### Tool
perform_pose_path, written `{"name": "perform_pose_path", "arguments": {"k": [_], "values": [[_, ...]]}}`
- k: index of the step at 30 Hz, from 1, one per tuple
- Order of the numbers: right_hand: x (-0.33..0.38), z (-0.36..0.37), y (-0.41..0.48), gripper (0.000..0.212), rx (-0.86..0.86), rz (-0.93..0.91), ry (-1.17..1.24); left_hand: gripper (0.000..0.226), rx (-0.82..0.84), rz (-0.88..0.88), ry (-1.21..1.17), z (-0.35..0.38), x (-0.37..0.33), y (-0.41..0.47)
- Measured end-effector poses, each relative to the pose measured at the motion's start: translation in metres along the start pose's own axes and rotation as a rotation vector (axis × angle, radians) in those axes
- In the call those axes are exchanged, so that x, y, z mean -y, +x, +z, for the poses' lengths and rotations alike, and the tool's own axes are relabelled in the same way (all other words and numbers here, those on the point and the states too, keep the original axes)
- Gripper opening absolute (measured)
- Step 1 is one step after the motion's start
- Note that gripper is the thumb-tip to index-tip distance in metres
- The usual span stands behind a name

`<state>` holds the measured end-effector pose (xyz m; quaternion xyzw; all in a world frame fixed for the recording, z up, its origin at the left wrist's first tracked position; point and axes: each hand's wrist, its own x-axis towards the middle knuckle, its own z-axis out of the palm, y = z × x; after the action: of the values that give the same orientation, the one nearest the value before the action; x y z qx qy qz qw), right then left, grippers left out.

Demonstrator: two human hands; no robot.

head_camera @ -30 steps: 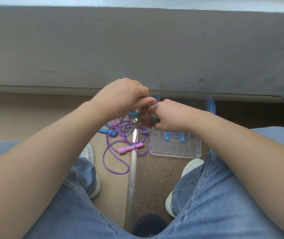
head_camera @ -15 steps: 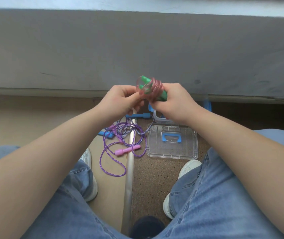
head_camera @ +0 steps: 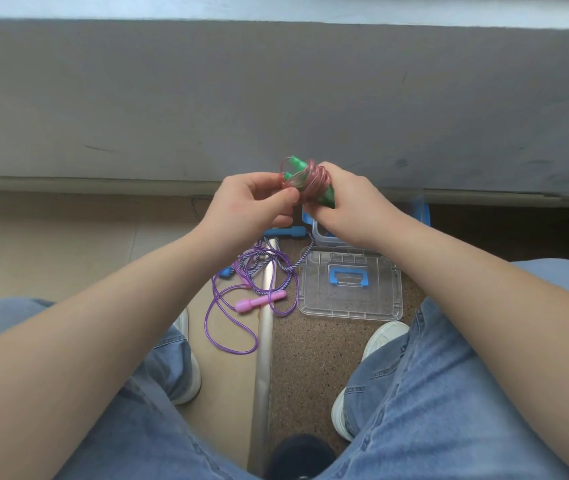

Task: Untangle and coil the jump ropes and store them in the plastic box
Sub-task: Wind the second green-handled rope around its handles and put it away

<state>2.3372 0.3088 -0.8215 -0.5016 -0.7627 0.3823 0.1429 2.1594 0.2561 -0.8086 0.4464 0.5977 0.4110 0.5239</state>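
Note:
A jump rope with green handles (head_camera: pixel 307 181) and a pink cord wound around them is held up in front of the grey wall. My right hand (head_camera: pixel 349 206) grips the handle bundle from the right. My left hand (head_camera: pixel 252 206) pinches the pink cord at the bundle's left side. On the floor below lie a purple rope with pink handles (head_camera: pixel 259 301) and a striped rope with blue handles (head_camera: pixel 285 232), tangled together. The clear plastic box (head_camera: pixel 319 233) with blue latches stands open behind its lid (head_camera: pixel 350 284), mostly hidden by my right hand.
I sit with my knees apart, white shoes (head_camera: pixel 186 368) on the floor on both sides. A metal floor strip (head_camera: pixel 264 358) runs between tan flooring on the left and speckled brown flooring on the right. A grey wall (head_camera: pixel 276 98) rises close ahead.
Both hands have risen from low over the floor ropes to in front of the wall, carrying the green-handled rope. More pink cord is wrapped around the handles now.

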Motion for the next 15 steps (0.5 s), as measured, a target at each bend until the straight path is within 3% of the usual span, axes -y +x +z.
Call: {"name": "perform_pose_path", "arguments": {"k": [3, 7, 12, 15], "values": [[0.004, 0.0, -0.001, 0.048, 0.059, -0.013, 0.023, 0.016, -0.03, 0.022, 0.029, -0.003, -0.001, 0.002], [0.007, -0.003, 0.0, 0.062, -0.086, -0.042, 0.139, 0.018, -0.028, 0.04, 0.068, -0.004, -0.003, 0.004], [0.009, -0.004, -0.001, 0.026, -0.007, -0.099, 0.459, 0.025, 0.041, 0.056, -0.056, -0.008, -0.006, 0.004], [0.014, -0.006, 0.0, 0.019, 0.029, -0.091, 0.682, 0.025, 0.075, 0.093, -0.164, -0.006, -0.007, 0.004]]}}
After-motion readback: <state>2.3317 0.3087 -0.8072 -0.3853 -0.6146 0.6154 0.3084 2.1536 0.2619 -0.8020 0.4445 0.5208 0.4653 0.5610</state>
